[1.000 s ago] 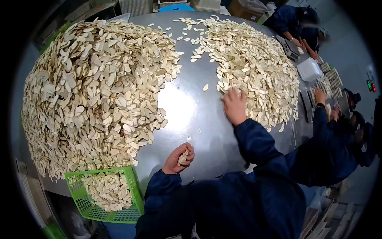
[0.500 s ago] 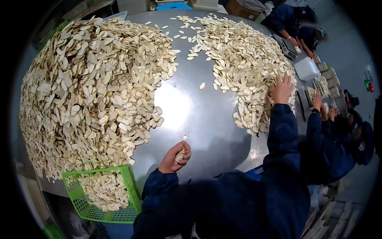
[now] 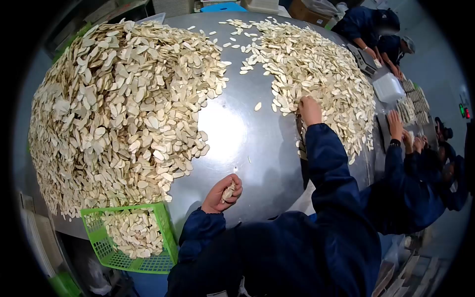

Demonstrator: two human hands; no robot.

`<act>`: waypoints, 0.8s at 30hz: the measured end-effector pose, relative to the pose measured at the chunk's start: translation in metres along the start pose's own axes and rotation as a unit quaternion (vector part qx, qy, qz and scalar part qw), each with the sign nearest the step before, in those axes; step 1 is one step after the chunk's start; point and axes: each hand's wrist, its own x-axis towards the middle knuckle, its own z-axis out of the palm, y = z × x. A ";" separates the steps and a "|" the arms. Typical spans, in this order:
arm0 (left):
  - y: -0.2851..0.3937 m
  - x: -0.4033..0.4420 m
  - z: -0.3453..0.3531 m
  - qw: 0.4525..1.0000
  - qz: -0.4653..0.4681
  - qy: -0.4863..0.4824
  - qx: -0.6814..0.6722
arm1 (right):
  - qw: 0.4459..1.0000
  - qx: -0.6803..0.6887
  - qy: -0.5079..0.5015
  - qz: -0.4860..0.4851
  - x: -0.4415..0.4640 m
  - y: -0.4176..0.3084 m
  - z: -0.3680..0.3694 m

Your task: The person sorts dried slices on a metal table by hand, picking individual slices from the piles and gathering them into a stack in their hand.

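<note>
My left hand (image 3: 222, 194) is closed around a few pale, flat dried slices (image 3: 228, 192), above the near part of the metal table (image 3: 267, 148). My right hand (image 3: 310, 110) is at the left edge of the right-hand heap of slices (image 3: 336, 74). Its fingers are curled down and pressed together; their tips are partly hidden, so whatever they hold cannot be made out. A much larger heap of slices (image 3: 123, 109) covers the left side. At the near left, a green plastic basket (image 3: 166, 232) contains more of the same slices.
One loose slice (image 3: 258, 106) lies between the heaps. Co-workers in dark blue sit along the right side, one with a hand (image 3: 395, 124) at the table edge. Beyond are a white plastic container (image 3: 388, 87), a scale (image 3: 363, 60) and stacked packs of slices (image 3: 414, 101).
My right hand has moved left across the right-hand heap to its inner edge, and its fingers have drawn together. My left hand still holds its slices. The view has shifted slightly.
</note>
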 end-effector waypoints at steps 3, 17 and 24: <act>0.000 0.000 0.002 1.000 0.001 0.012 0.013 | 0.969 0.216 -0.041 0.110 0.000 0.013 -0.014; 0.001 -0.003 0.007 1.000 0.005 0.024 -0.010 | 0.638 0.681 -0.240 0.266 -0.100 -0.099 -0.088; -0.004 0.001 0.000 0.998 0.034 0.050 -0.025 | 0.646 0.659 -0.326 0.203 -0.144 -0.160 -0.102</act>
